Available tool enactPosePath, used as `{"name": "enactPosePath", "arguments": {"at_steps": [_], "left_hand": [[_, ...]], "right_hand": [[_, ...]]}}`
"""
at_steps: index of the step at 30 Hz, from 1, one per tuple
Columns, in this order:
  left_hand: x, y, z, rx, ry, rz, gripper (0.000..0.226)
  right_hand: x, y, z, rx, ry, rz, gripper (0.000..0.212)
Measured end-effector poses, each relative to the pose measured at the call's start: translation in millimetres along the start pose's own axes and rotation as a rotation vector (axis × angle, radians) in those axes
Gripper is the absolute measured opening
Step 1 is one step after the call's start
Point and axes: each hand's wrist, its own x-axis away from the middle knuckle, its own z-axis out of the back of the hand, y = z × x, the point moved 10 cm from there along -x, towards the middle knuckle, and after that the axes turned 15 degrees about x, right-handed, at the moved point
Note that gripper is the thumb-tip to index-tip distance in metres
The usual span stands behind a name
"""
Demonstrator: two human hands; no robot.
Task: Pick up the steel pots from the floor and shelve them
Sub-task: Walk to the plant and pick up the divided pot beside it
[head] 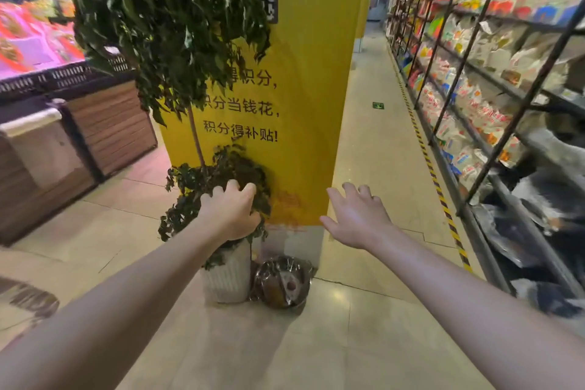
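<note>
Your two bare forearms reach forward from the bottom edge. Below and between your hands, a steel pot [282, 282] wrapped in clear film sits on the floor [316, 342], tilted so that its mouth faces you; it lies lower than both hands and touches neither. Just to its left stands a ribbed white planter [226, 275], directly beneath your left hand [232, 210]. That hand is unclenched, fingers curved and spread in front of the plant's lower leaves, grasping nothing. Your right hand [354, 218] is likewise released, fingers splayed, hovering above and to the right of the pot. Beyond both hands rises a yellow pillar [310, 89] with printed characters, the plant [171, 25] in front of it. To the right of your right hand runs the shelving [474, 98] stocked with packaged goods.
</note>
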Motion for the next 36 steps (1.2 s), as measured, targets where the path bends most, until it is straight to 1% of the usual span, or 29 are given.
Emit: {"name": "enactPosePath", "arguments": {"at_steps": [4,7,10,12,15,17,20,25,27,30,33,36], "left_hand": [[-67.8,-10.7,-40.1,-0.021,-0.061,0.012,0.055],[-118.9,-20.7,-78.9,-0.005,-0.067,0.037,0.058],[-164.7,-25.7,-147.1,0.044,-0.111,0.054,0.056],[-187.6,-32.6,-210.5,0.062,-0.182,0.072,0.059],[-218.8,-52.2,-312.8,0.108,-0.251,0.069,0.056],[-236.6,-73.0,-388.4,0.138,-0.304,0.068,0.056],[-258.3,-114.7,-502.5,0.158,-0.330,0.121,0.042],[-294.1,-185.9,-698.7,0.105,-0.421,0.139,0.045],[-311.0,-212.5,-769.1,0.102,-0.457,0.146,0.049],[-337.2,-245.9,-856.3,0.088,-0.475,0.144,0.056],[-350.6,-276.4,-921.6,0.073,-0.490,0.158,0.057],[-345.9,-297.1,-955.9,0.035,-0.464,0.156,0.055]], "right_hand": [[-54.8,5.6,-57.5,-0.036,-0.057,-0.012,0.052],[-86.5,-0.1,-110.3,-0.050,-0.118,-0.002,0.050],[-113.4,-12.6,-176.7,-0.065,-0.168,0.019,0.052],[-125.3,-25.9,-234.1,-0.075,-0.223,0.030,0.053],[-140.7,-51.1,-335.5,-0.075,-0.281,0.040,0.052],[-144.9,-73.7,-416.2,-0.077,-0.343,0.046,0.051],[-146.0,-109.4,-546.7,-0.075,-0.395,0.054,0.055],[-147.1,-187.6,-754.8,-0.100,-0.487,0.113,0.060],[-155.8,-215.0,-823.3,-0.097,-0.479,0.117,0.059],[-180.0,-246.6,-906.2,-0.114,-0.438,0.102,0.052],[-199.4,-267.9,-970.9,-0.093,-0.435,0.112,0.061],[-199.2,-278.2,-1012.0,-0.070,-0.459,0.121,0.067]]}}
